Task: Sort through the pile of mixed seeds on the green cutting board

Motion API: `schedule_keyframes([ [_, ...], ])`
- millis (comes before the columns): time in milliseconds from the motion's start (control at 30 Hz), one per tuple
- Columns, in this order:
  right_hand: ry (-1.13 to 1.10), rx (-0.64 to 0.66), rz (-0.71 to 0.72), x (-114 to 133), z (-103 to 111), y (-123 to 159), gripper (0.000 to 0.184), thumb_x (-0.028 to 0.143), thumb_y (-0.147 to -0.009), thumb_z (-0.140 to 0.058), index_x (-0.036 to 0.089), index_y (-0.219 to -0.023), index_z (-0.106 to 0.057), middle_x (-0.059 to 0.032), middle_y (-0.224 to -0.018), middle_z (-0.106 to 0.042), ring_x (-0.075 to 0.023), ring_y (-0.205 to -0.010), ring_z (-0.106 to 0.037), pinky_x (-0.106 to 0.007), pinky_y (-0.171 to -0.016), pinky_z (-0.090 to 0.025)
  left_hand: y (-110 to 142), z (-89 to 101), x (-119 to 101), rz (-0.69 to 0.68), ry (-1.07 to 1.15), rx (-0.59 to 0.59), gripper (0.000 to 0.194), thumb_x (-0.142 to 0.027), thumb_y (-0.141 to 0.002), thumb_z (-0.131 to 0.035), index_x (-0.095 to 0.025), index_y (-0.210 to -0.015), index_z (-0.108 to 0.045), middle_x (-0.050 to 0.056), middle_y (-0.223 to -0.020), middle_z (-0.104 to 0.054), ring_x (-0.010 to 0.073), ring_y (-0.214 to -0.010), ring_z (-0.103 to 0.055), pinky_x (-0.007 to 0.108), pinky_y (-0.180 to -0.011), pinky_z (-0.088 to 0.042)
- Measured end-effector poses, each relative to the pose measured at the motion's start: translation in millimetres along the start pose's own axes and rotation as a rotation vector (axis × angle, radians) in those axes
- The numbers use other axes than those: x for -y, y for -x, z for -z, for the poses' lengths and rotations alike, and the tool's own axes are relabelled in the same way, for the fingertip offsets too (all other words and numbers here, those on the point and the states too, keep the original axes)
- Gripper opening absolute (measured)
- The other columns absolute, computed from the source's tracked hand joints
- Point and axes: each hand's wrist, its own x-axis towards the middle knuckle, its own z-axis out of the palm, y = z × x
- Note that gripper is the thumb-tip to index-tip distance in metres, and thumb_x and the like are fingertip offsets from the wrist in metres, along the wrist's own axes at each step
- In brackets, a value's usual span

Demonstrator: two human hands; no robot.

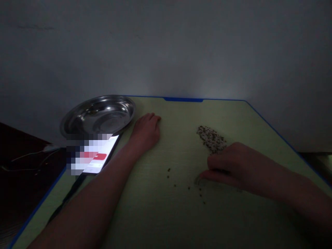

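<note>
A pile of mixed dark and pale grains (211,139) lies on the light green tabletop, right of the middle. Just in front of the pile, my right hand (228,166) has its fingers curled in and its thumb stretched toward the left. Whatever its fingertips hold, if anything, is hidden. Several loose dark grains (188,188) are scattered to the left of the right thumb and nearer to me. My left hand (146,129) lies on the tabletop with its fingers pointing away, beside a shiny metal basin (97,117), and holds nothing visible.
A phone (97,157) with a lit screen lies by my left forearm, in front of the basin. The table (155,214) has a blue edge and stands against a grey wall (166,48). White cables (28,157) hang at the left. The light is dim.
</note>
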Motion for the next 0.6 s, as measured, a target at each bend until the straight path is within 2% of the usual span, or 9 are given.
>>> schedule_keyframes([
  [400,-0.005,0.084,-0.039,-8.2,-1.6,-0.2,0.046,0.049,-0.094,-0.047,0.019,-0.060,-0.055,0.0040,-0.049,-0.050,-0.0079,-0.044,-0.043,-0.025,-0.048,-0.022,-0.1,-0.3,0.5,-0.006,0.008,-0.006,0.036,-0.014,-0.089,-0.039,-0.012,-0.117,-0.060,0.012,-0.120,-0.062,0.0228,-0.115,-0.055,0.038,-0.103,-0.041],
  [500,-0.003,0.111,-0.034,-3.8,-4.7,-0.6,0.041,0.045,-0.093,-0.051,0.019,-0.061,-0.056,0.0033,-0.050,-0.053,-0.0086,-0.046,-0.046,-0.025,-0.049,-0.023,-0.2,-0.5,0.5,-0.004,0.009,-0.004,0.036,-0.015,-0.089,-0.038,-0.012,-0.117,-0.060,0.012,-0.119,-0.062,0.0236,-0.114,-0.055,0.038,-0.102,-0.042],
  [600,-0.014,0.081,-0.007,2.3,-8.3,-2.3,0.040,0.042,-0.093,-0.050,0.019,-0.061,-0.055,0.0039,-0.049,-0.052,-0.0083,-0.044,-0.043,-0.025,-0.048,-0.022,0.0,-0.8,0.6,0.002,0.008,-0.007,0.036,-0.015,-0.089,-0.039,-0.012,-0.118,-0.060,0.012,-0.119,-0.062,0.0232,-0.114,-0.055,0.038,-0.102,-0.042],
])
